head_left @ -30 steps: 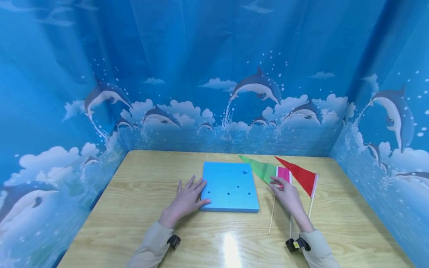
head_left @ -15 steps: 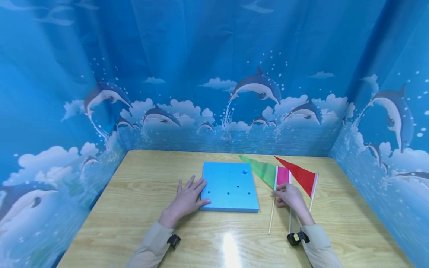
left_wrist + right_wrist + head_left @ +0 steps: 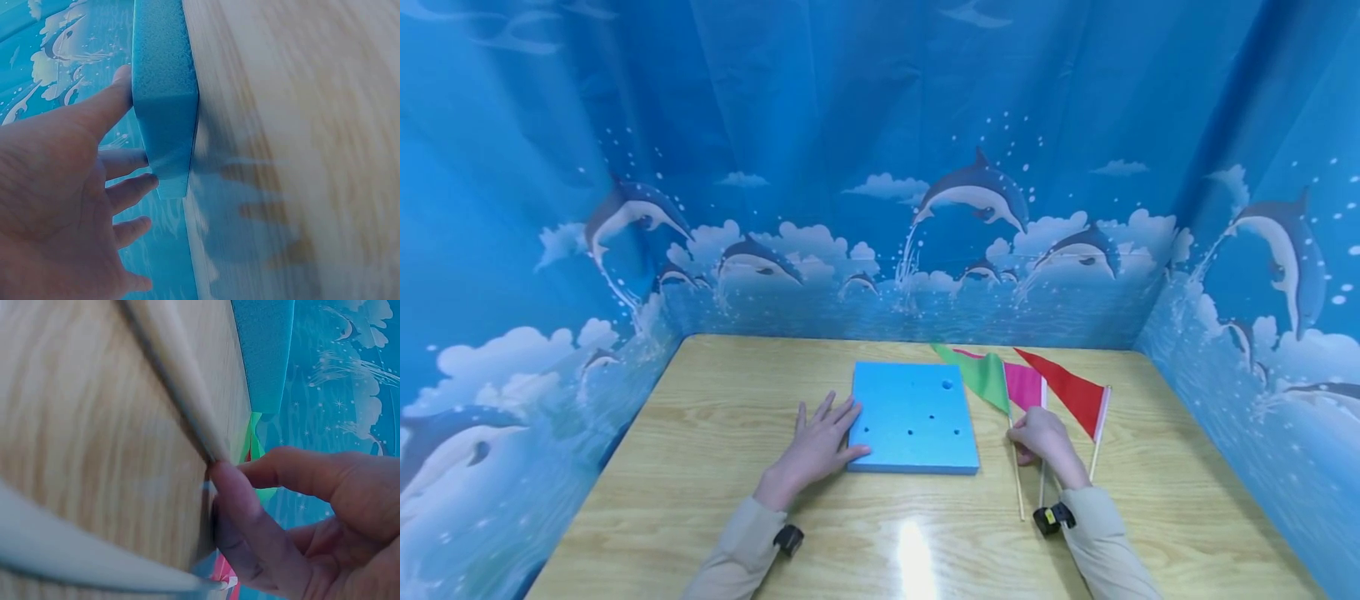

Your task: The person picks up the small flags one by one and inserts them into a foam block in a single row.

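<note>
My left hand (image 3: pixel 820 442) lies with spread, straight fingers against the left side of a blue foam block (image 3: pixel 917 417) that has several holes in its top. In the left wrist view the thumb and fingertips touch the block's edge. My right hand (image 3: pixel 1043 437) pinches the wooden stick (image 3: pixel 181 375) of a green pennant flag (image 3: pixel 988 377) between thumb and fingers, just below the cloth. Beneath and beside it lies a pink flag (image 3: pixel 1024 386), its stick partly hidden by the hand. A red pennant flag (image 3: pixel 1075 392) lies to the right, its stick passing behind the forearm.
A wooden table (image 3: pixel 700 500) bears everything. Blue curtains (image 3: pixel 880 167) printed with dolphins enclose its back and sides. The flags lie close together to the right of the block.
My right hand has come down from above the flags and taken hold of the green flag's stick. That flag has turned, its stick's lower end shifting right. My left hand stays put.
</note>
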Action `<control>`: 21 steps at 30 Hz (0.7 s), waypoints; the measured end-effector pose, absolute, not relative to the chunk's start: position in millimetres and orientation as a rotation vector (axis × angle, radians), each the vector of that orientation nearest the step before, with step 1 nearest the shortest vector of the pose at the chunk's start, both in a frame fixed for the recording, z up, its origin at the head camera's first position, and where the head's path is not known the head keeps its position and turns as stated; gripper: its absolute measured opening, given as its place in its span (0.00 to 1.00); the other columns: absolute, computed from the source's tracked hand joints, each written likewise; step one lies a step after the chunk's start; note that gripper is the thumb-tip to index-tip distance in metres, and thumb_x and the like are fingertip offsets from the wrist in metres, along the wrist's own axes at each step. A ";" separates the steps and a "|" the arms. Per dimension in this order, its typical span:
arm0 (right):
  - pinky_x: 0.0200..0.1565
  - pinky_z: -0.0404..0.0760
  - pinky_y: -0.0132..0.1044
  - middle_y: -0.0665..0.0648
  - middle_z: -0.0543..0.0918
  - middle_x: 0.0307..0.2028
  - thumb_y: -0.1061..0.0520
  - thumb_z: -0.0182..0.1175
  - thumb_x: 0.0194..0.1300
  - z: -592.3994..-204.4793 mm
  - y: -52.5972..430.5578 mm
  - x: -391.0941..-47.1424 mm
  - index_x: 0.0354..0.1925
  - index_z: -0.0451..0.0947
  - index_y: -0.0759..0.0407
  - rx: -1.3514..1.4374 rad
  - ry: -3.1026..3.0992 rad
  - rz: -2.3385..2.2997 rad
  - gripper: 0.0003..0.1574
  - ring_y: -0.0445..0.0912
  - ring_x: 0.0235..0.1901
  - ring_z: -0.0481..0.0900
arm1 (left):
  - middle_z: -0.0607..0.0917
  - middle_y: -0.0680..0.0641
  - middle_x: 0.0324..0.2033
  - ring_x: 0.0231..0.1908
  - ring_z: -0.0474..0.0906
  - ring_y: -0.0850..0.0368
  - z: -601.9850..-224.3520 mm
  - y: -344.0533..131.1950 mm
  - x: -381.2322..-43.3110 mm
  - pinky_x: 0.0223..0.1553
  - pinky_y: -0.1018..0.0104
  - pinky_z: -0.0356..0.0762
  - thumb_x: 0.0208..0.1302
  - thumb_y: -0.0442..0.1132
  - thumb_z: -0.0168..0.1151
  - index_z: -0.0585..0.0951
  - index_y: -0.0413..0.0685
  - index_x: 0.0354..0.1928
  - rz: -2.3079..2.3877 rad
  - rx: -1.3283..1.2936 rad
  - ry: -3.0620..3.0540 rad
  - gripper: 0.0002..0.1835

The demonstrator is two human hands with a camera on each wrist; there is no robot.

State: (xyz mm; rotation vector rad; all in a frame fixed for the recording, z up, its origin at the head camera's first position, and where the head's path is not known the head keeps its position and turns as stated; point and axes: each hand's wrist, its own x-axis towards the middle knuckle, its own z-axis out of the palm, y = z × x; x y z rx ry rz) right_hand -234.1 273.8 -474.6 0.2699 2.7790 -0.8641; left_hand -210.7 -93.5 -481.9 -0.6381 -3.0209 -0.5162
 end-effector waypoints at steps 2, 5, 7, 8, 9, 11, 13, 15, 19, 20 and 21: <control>0.25 0.75 0.32 0.55 0.76 0.10 0.60 0.56 0.56 -474.1 273.6 -233.3 0.13 0.74 0.61 0.264 2.782 -0.865 0.17 0.46 0.13 0.80 | 0.59 0.48 0.68 0.70 0.44 0.42 -481.5 -93.9 -210.7 0.62 0.31 0.33 0.57 0.65 0.53 0.60 0.52 0.68 -0.517 -0.641 -3.021 0.41; 0.25 0.79 0.32 0.56 0.78 0.13 0.60 0.56 0.57 -472.4 273.7 -230.6 0.21 0.78 0.64 0.269 2.776 -0.919 0.12 0.45 0.13 0.80 | 0.58 0.48 0.69 0.70 0.44 0.42 -480.2 -94.7 -210.0 0.62 0.31 0.33 0.57 0.66 0.52 0.60 0.53 0.69 -0.517 -0.646 -3.022 0.41; 0.25 0.81 0.35 0.57 0.80 0.16 0.60 0.57 0.58 -470.4 273.8 -228.2 0.30 0.79 0.67 0.290 2.751 -1.002 0.09 0.45 0.15 0.81 | 0.58 0.48 0.69 0.69 0.44 0.42 -480.0 -95.0 -209.8 0.62 0.31 0.33 0.57 0.66 0.52 0.60 0.53 0.69 -0.515 -0.651 -3.020 0.41; 0.25 0.82 0.36 0.57 0.80 0.18 0.61 0.57 0.58 -469.0 273.7 -227.0 0.34 0.79 0.68 0.312 2.731 -1.053 0.10 0.45 0.16 0.81 | 0.58 0.48 0.69 0.69 0.44 0.42 -480.2 -95.0 -209.8 0.62 0.31 0.33 0.57 0.66 0.52 0.60 0.53 0.69 -0.513 -0.652 -3.019 0.41; 0.24 0.82 0.38 0.59 0.80 0.20 0.61 0.57 0.58 -467.5 273.8 -226.0 0.38 0.77 0.69 0.323 2.714 -1.106 0.12 0.46 0.17 0.81 | 0.59 0.48 0.69 0.69 0.44 0.42 -480.4 -95.0 -209.8 0.62 0.31 0.34 0.57 0.66 0.52 0.60 0.53 0.69 -0.514 -0.653 -3.018 0.41; 0.25 0.83 0.39 0.61 0.81 0.24 0.62 0.57 0.58 -464.6 274.1 -224.3 0.43 0.74 0.72 0.333 2.683 -1.193 0.16 0.46 0.19 0.81 | 0.59 0.48 0.69 0.69 0.44 0.42 -480.9 -95.0 -210.0 0.62 0.31 0.34 0.57 0.66 0.52 0.60 0.53 0.68 -0.514 -0.653 -3.016 0.41; 0.27 0.83 0.40 0.64 0.82 0.29 0.63 0.57 0.57 -461.2 274.1 -222.9 0.47 0.72 0.73 0.325 2.670 -1.254 0.19 0.46 0.22 0.81 | 0.58 0.49 0.69 0.70 0.44 0.42 -481.2 -95.0 -210.2 0.62 0.31 0.34 0.57 0.66 0.52 0.60 0.53 0.69 -0.510 -0.652 -3.017 0.41; 0.29 0.84 0.41 0.67 0.82 0.33 0.64 0.57 0.58 -457.9 274.1 -222.0 0.49 0.71 0.74 0.298 2.660 -1.305 0.21 0.46 0.24 0.81 | 0.58 0.49 0.69 0.70 0.43 0.43 -481.7 -94.8 -210.4 0.62 0.31 0.34 0.57 0.66 0.51 0.59 0.53 0.69 -0.507 -0.650 -3.019 0.41; 0.33 0.84 0.44 0.70 0.81 0.38 0.65 0.57 0.60 -451.2 273.7 -220.8 0.52 0.69 0.76 0.234 2.619 -1.405 0.23 0.46 0.27 0.80 | 0.58 0.49 0.69 0.70 0.44 0.43 -482.9 -94.8 -211.2 0.62 0.31 0.33 0.57 0.66 0.52 0.60 0.53 0.69 -0.503 -0.646 -3.020 0.41; 0.33 0.84 0.45 0.70 0.81 0.39 0.64 0.57 0.61 -449.6 273.5 -220.8 0.53 0.68 0.76 0.226 2.606 -1.429 0.24 0.47 0.28 0.80 | 0.58 0.49 0.69 0.70 0.44 0.43 -483.0 -94.8 -211.2 0.62 0.31 0.33 0.57 0.66 0.52 0.60 0.53 0.69 -0.502 -0.645 -3.020 0.41; 0.33 0.84 0.45 0.70 0.81 0.40 0.64 0.58 0.61 -448.4 273.4 -221.0 0.53 0.68 0.76 0.213 2.599 -1.442 0.24 0.48 0.29 0.81 | 0.58 0.49 0.69 0.70 0.44 0.43 -483.1 -94.8 -211.3 0.62 0.31 0.34 0.57 0.66 0.52 0.60 0.53 0.69 -0.500 -0.644 -3.020 0.41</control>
